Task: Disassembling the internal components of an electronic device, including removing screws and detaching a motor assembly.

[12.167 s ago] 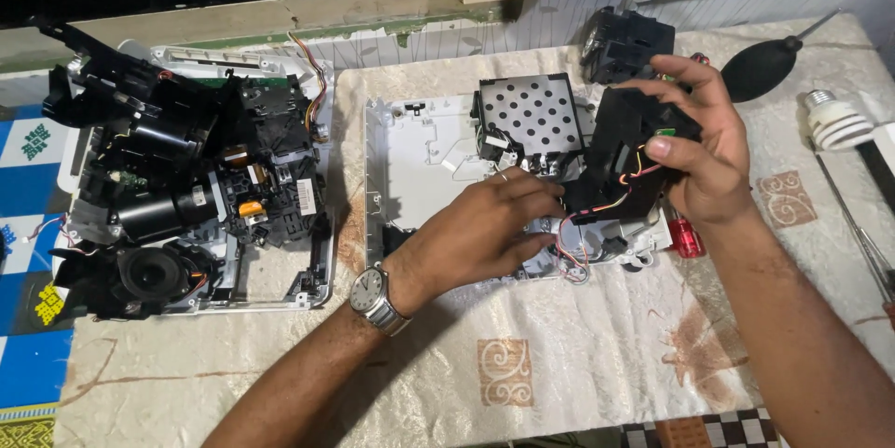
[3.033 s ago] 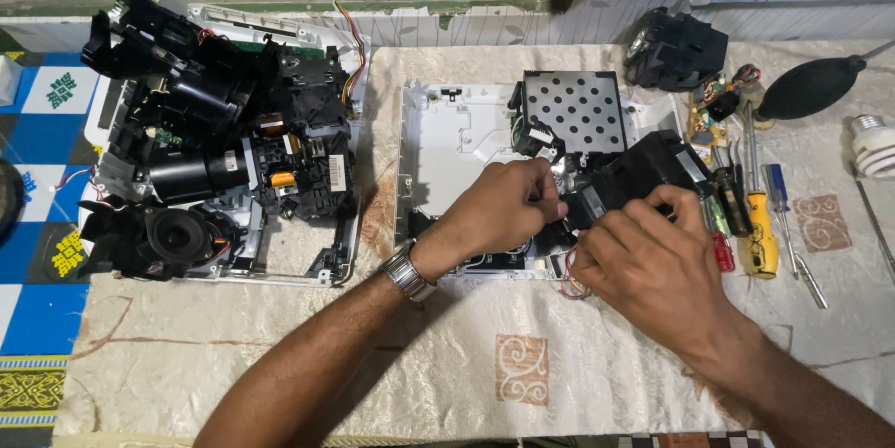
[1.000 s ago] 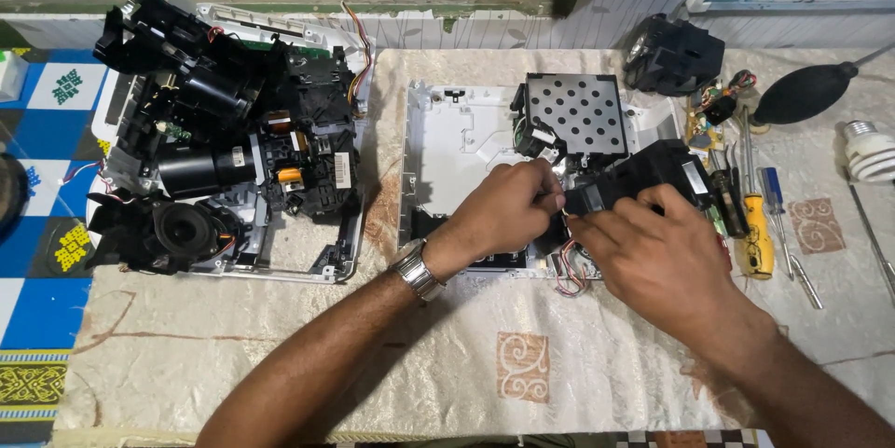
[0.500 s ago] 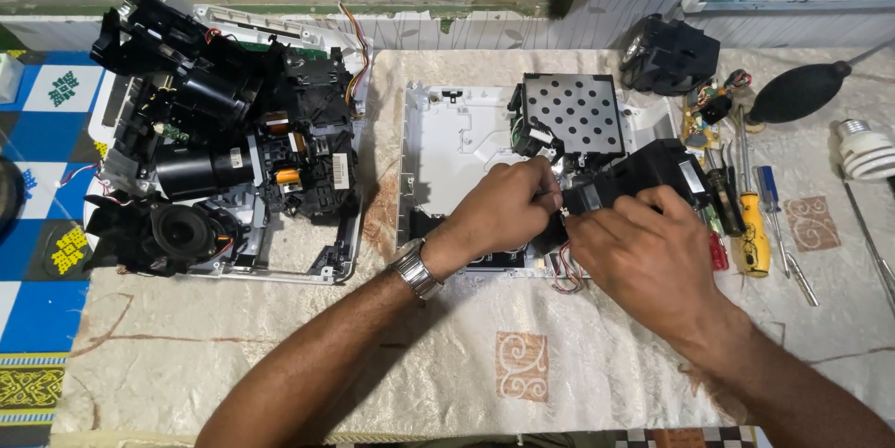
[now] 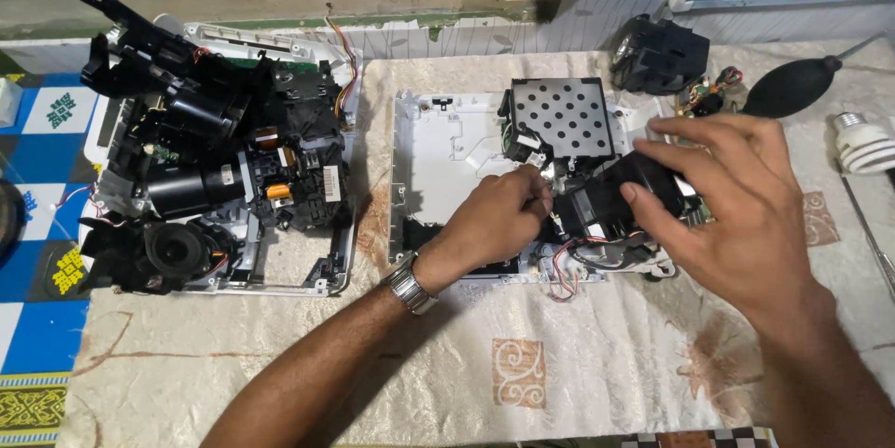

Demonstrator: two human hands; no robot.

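At near edge of table (image 5: pixel 280 383), forearms seen reaching in. Left hand (image 5: pixel 499 220), fingers drawn together, pinched on small part at black module (image 5: pixel 620 206); exact part hidden. Right hand (image 5: pixel 722 201), fingers spread and curved, laid over module top. Module seated in right half of white casing tray (image 5: pixel 438 145), below perforated plate (image 5: pixel 559 117). Step judged: module being seated or freed. Next move calls for steadying, wires (image 5: pixel 564 271) kept unpinched. Toward far left corner, gutted chassis (image 5: pixel 214 178); far right edge, black blower (image 5: pixel 792 84).
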